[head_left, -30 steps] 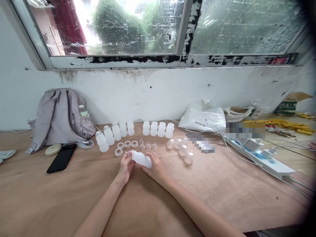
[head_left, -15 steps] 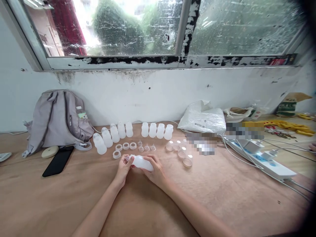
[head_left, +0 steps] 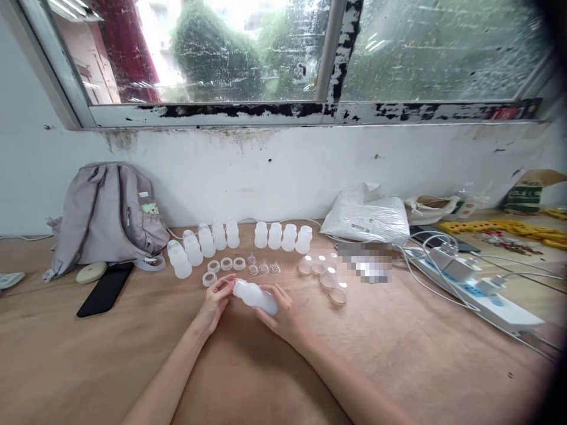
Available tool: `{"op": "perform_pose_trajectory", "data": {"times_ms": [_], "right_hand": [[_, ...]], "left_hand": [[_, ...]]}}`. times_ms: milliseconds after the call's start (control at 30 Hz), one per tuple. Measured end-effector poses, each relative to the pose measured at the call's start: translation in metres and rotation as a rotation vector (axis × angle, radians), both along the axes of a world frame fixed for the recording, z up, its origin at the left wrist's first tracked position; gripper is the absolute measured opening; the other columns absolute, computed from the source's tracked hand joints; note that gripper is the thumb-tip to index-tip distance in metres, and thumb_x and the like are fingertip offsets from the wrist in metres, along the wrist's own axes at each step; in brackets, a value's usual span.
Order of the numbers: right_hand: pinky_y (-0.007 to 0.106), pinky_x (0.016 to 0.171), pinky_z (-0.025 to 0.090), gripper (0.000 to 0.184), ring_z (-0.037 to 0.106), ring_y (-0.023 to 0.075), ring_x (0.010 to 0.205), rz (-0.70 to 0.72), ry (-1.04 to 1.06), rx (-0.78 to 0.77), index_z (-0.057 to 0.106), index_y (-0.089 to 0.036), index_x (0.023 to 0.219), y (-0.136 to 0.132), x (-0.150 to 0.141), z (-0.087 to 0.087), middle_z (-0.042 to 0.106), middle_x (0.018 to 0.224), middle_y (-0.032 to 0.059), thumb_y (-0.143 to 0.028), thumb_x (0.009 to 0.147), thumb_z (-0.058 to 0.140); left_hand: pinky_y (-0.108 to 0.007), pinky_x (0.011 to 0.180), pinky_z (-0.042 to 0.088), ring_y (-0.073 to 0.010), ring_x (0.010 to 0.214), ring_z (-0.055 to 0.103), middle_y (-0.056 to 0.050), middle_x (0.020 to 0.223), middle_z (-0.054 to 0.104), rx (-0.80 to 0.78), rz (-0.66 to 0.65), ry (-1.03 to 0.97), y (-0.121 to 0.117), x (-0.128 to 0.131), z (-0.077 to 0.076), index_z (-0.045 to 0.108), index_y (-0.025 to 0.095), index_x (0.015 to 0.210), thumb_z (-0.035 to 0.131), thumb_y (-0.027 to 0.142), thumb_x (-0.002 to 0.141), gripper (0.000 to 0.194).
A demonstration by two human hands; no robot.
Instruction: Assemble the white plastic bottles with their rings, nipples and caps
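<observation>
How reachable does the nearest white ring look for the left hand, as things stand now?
Probably yes: the white ring lies just beyond the left hand, with nothing visible between them. That hand is close to one end of the bottle, which the right hand holds.

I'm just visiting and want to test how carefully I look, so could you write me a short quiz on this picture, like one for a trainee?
1. True or false: the right hand is wrapped around a frosted bottle.

2. How many loose whitish rings lie on the table?

3. Where does the black phone beside the cream disc lie, compared with the grey backpack?
A) On top of it
B) Behind it, against the wall
C) In front of it, nearer the camera

Key: 1. True. 2. Four. 3. C.
</observation>
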State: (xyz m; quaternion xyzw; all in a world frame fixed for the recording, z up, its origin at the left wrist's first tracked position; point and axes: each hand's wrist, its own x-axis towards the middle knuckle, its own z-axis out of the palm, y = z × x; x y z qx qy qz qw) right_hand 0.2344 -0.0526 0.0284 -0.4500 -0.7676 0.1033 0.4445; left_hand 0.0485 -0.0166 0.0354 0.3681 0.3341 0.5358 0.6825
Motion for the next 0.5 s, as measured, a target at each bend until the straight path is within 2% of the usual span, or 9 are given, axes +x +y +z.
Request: {"op": "perform_pose_trajectory", "data": {"times_ms": [67,133,233,300,400,500], "right_hand": [[0.028,0.069,0.046,0.034,0.055,0.0188,0.082,0.003,-0.001,0.005,0.048,-0.021,0.103,0.0005,0.0001,-0.0009,0.056,0.091,0.0057,-0.026,0.071,0.058],[0.029,0.069,0.046,0.035,0.055,0.0189,0.083,0.0,0.003,0.003,0.047,-0.021,0.104,0.0016,-0.0002,-0.002,0.056,0.092,0.0059,-0.026,0.071,0.058],[0.029,0.071,0.045,0.036,0.055,0.019,0.084,-0.013,0.012,0.01,0.046,-0.021,0.105,0.003,-0.0005,-0.0028,0.056,0.093,0.0063,-0.027,0.072,0.058],[0.029,0.071,0.045,0.036,0.055,0.0192,0.085,-0.018,0.011,0.013,0.046,-0.021,0.106,0.0031,-0.0004,-0.0024,0.056,0.094,0.0066,-0.028,0.072,0.057],[0.029,0.07,0.046,0.035,0.056,0.0188,0.081,-0.015,-0.01,-0.009,0.048,-0.021,0.104,0.0022,-0.0006,-0.0019,0.057,0.092,0.0063,-0.03,0.071,0.057],[0.029,0.068,0.046,0.034,0.056,0.019,0.081,-0.018,-0.026,-0.026,0.049,-0.022,0.103,0.0015,-0.0027,-0.0032,0.057,0.092,0.0059,-0.03,0.071,0.057]], "left_hand": [[-0.026,0.079,0.041,-0.0172,0.091,0.056,-0.007,0.102,0.061,0.006,-0.024,-0.062,0.0004,-0.0022,0.0015,0.059,0.018,0.102,0.062,0.013,0.061,0.042],[-0.027,0.081,0.041,-0.0182,0.096,0.055,-0.007,0.106,0.06,-0.001,-0.029,-0.112,0.0005,-0.0028,0.0019,0.057,0.019,0.104,0.06,0.012,0.061,0.044],[-0.026,0.07,0.045,-0.0156,0.084,0.059,-0.006,0.094,0.063,-0.032,0.053,-0.07,0.001,-0.0008,-0.0014,0.056,0.019,0.1,0.058,0.023,0.068,0.032],[-0.025,0.063,0.046,-0.0145,0.074,0.06,-0.004,0.085,0.064,-0.023,0.123,0.002,0.0014,0.001,-0.004,0.055,0.018,0.096,0.061,0.027,0.067,0.03],[-0.025,0.068,0.045,-0.0156,0.077,0.061,-0.004,0.084,0.065,0.018,0.167,0.04,0.0008,0.002,-0.0046,0.053,0.017,0.093,0.066,0.021,0.061,0.035],[-0.025,0.071,0.044,-0.0154,0.081,0.06,-0.005,0.09,0.065,0.028,0.148,0.009,-0.0008,0.0023,-0.0028,0.052,0.018,0.094,0.065,0.021,0.062,0.034]]}}
